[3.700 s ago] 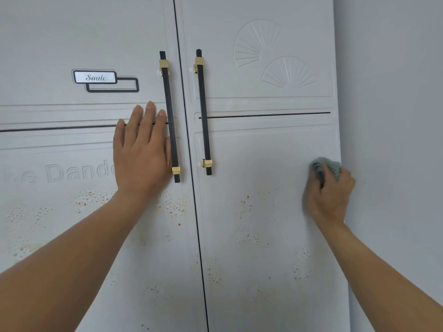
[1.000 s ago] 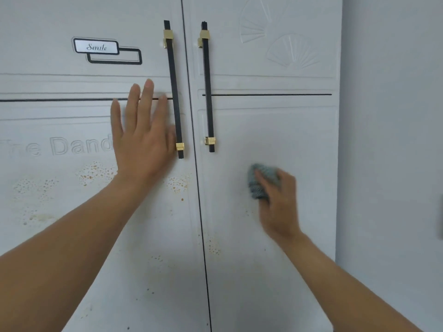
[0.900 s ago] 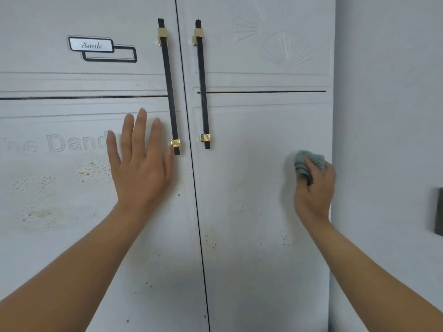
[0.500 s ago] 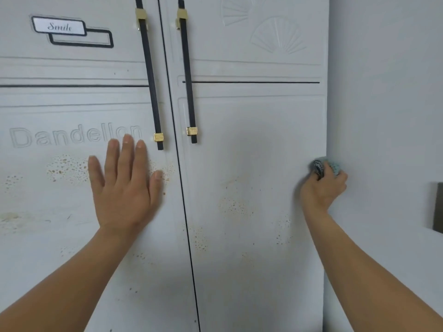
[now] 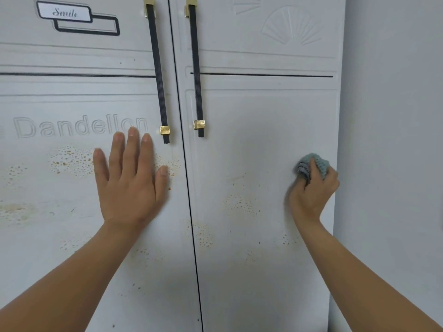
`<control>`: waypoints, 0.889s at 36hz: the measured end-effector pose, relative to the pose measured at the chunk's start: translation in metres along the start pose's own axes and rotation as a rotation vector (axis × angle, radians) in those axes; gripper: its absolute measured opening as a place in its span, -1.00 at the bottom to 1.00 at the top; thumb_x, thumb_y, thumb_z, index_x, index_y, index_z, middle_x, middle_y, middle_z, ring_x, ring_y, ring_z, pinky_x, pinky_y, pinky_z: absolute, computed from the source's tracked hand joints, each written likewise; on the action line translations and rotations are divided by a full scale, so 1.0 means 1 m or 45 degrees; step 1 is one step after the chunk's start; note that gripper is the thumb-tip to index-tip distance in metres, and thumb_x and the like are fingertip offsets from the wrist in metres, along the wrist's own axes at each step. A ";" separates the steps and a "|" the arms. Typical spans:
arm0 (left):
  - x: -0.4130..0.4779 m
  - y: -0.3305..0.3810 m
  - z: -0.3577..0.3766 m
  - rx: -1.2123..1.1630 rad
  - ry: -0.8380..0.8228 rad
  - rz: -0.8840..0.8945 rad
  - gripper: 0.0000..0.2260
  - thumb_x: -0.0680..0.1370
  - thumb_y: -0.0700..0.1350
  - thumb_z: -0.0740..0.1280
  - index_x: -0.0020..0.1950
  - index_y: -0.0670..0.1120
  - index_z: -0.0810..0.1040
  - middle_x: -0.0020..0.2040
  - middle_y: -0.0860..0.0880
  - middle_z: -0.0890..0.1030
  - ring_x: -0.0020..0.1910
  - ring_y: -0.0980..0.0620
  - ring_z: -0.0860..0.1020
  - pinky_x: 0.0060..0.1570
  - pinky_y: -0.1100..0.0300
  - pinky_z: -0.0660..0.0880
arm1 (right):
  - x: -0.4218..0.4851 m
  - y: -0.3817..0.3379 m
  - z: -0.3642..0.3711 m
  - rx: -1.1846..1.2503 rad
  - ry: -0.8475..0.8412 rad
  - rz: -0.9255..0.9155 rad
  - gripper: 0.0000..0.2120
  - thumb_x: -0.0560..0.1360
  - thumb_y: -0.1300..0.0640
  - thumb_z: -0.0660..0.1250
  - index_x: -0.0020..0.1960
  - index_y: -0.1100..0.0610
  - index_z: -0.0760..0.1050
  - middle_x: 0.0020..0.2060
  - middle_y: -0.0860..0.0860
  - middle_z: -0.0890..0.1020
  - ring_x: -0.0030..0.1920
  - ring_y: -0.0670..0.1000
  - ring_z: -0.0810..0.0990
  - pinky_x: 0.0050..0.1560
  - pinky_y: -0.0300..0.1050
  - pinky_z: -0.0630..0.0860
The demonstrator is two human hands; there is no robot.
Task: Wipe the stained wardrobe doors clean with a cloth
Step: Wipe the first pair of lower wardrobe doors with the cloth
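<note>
Here, cloth [image 5: 321,164] against right door [image 5: 263,140].

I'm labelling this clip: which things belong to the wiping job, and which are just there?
Job: bunched blue-grey knitted cloth, gripped by the right hand; left hand flat on the stained white left door; stained white right door.
Just there: black ribbed bar handles with gold clips; white "Smile" nameplate; grey wall.

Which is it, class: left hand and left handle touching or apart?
Apart. Head view shows bare door between the left hand and left handle.
</note>
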State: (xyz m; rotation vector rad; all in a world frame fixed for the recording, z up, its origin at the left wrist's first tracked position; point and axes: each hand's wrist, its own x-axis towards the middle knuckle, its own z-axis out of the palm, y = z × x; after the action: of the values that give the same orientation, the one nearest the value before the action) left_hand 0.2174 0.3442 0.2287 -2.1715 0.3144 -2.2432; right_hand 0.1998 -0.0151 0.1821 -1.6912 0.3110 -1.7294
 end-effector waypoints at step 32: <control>0.001 0.001 -0.003 0.005 -0.017 0.006 -0.45 0.70 0.08 0.13 0.66 -0.12 0.24 0.66 -0.15 0.25 0.66 -0.18 0.16 0.58 -0.31 0.12 | -0.043 -0.042 0.012 0.161 -0.020 -0.279 -0.77 0.54 0.44 0.29 0.19 0.37 0.55 0.00 -0.03 0.47 0.13 -0.34 0.36 0.12 -0.43 0.36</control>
State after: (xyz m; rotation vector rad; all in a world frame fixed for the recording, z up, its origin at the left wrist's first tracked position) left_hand 0.2145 0.3439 0.2296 -2.1810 0.3141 -2.2239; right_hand 0.1944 0.0455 0.1751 -1.6966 0.0081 -1.8493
